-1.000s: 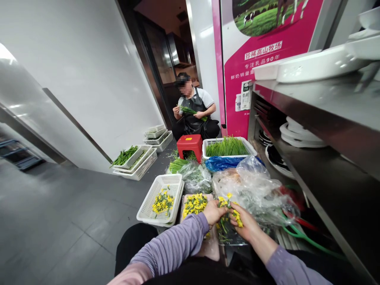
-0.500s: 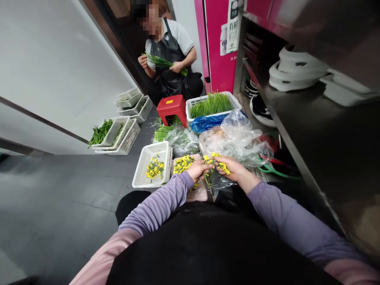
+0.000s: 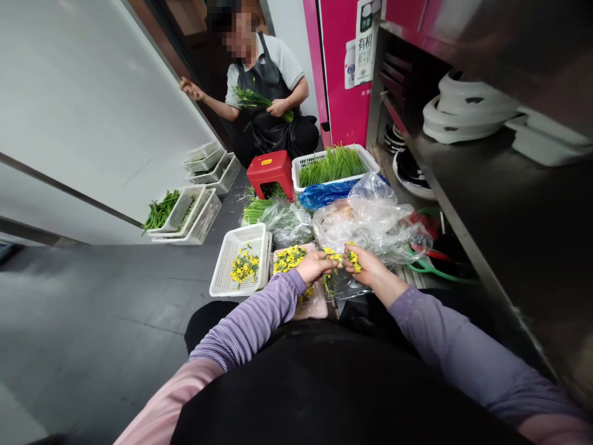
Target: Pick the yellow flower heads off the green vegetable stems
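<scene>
My left hand [image 3: 315, 267] is closed on some yellow-flowered green stems [image 3: 332, 254], whose lower ends hang below the fingers. Close on the right, my right hand [image 3: 368, 267] pinches a small bunch of yellow flowers [image 3: 354, 258]. A pink tray [image 3: 317, 309] beneath my left forearm bears a pile of yellow flowers [image 3: 290, 258]. Left of it stands a white perforated basket [image 3: 220, 275] with more yellow flowers [image 3: 244, 266] inside. Clear plastic bags [image 3: 380, 216] lie just beyond my hands.
A co-worker [image 3: 266, 80] squats opposite, holding green stalks. Between us are a red stool [image 3: 270, 170] and a white basket [image 3: 374, 162] of green stalks. Baskets with green beans [image 3: 161, 210] stand along the left wall. A metal shelf [image 3: 467, 228] with white dishes borders the right.
My hands have drawn slightly apart, each keeping its flowers. The co-worker's free hand has swung out toward the wall, away from the stalks. The view has shifted slightly.
</scene>
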Motion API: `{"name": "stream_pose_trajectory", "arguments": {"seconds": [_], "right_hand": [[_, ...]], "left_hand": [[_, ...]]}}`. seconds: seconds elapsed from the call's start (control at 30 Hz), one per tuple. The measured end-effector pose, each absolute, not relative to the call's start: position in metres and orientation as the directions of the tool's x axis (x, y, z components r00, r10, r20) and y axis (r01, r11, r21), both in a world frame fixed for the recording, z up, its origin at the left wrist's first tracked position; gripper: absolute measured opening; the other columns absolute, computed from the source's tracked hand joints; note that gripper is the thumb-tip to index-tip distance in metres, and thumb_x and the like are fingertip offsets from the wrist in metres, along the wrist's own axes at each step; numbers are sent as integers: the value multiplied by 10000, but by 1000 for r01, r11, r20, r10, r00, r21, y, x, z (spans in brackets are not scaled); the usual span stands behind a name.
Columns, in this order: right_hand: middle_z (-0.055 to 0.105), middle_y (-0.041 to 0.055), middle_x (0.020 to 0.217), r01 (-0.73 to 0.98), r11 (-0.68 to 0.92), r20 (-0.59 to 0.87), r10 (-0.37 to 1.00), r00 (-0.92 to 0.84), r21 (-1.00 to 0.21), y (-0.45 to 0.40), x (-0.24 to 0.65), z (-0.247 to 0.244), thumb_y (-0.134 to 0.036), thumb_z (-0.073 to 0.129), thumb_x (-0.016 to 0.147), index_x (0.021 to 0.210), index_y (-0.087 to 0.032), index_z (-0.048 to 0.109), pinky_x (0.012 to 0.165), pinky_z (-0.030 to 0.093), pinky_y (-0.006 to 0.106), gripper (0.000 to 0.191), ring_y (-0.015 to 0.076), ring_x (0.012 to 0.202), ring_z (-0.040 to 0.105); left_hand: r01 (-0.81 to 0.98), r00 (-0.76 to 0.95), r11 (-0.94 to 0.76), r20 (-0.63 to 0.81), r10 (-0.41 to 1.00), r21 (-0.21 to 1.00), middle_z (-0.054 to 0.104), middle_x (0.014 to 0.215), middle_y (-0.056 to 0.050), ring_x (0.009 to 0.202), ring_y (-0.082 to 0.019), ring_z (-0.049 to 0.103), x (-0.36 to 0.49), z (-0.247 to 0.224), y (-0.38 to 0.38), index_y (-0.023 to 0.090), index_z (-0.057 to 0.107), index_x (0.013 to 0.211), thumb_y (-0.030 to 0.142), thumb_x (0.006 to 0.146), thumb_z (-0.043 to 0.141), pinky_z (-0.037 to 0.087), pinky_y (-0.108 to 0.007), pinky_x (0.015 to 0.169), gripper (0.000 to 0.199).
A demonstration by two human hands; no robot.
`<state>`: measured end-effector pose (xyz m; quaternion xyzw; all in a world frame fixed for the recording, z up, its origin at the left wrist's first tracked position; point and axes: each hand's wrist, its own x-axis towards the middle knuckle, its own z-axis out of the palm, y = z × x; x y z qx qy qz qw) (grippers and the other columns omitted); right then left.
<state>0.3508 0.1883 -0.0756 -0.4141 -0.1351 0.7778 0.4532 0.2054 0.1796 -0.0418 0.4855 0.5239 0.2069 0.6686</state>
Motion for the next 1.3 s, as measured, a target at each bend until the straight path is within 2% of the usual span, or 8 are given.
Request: {"name": "stream_pose_trajectory", "arguments": {"seconds": [0.13,0.3,0.43,0.5,0.67,0.83,1.13,1.3], "right_hand": [[507,-39,514,-537,-437,-455,884,-108,-721,192,358,-73,-252,636,641,671,-167,462,300,236,163,196,47,330,392],[543,-22,487,-284,-438,-405,899,-168,-853,186,361,-70,-255,716,533,667,-131,565,362,313,199,237,86,394,462],[616,20,565,-260,-474,-398,868,-297,-841,181,354,-72,-266,724,520,742,-116,623,457,390,233,286,132,505,549],[633,29,602,-299,-470,-387,873,-295,-831,181,352,-72,-267,723,518,755,-119,624,483,408,241,296,138,527,564],[560,-28,511,-403,-397,-367,918,-152,-824,186,355,-71,-297,711,533,710,-133,577,399,344,202,277,83,417,482],[468,-63,435,-412,-383,-374,921,-105,-827,187,356,-71,-325,702,535,663,-143,522,339,267,193,286,62,350,401],[497,-38,458,-405,-398,-346,917,-197,-823,182,352,-67,-319,683,573,687,-133,534,344,254,188,264,62,360,409],[508,-26,500,-448,-512,-375,854,-362,-734,183,351,-74,-277,655,619,654,-135,511,331,218,160,206,39,354,389]], "left_hand": [[221,357,513,-558,749,830,296,433,91,346,-11,194,206,-48,184,110,557,804,428,653,621,129,-169,350,358],[266,357,434,-507,785,860,315,451,90,372,-18,225,204,-52,190,130,483,731,430,655,622,176,-175,377,339],[417,378,193,-362,852,888,429,522,59,468,-41,361,206,-53,191,113,515,718,351,603,676,284,-183,465,310],[434,403,163,-352,845,886,446,533,55,478,-45,380,207,-54,190,105,529,745,346,603,674,297,-184,474,315],[209,479,368,-423,769,906,369,490,82,368,-22,285,202,-53,186,103,525,893,441,674,587,256,-174,380,408],[95,504,417,-405,763,904,373,508,71,362,-14,268,197,-52,183,97,550,866,445,696,567,250,-168,352,388],[129,445,422,-433,784,897,343,465,73,353,-23,255,202,-52,180,115,544,757,433,703,547,209,-175,338,323],[154,418,462,-481,771,873,323,435,75,360,-17,232,206,-46,176,126,503,648,437,656,580,167,-175,353,321]]}}
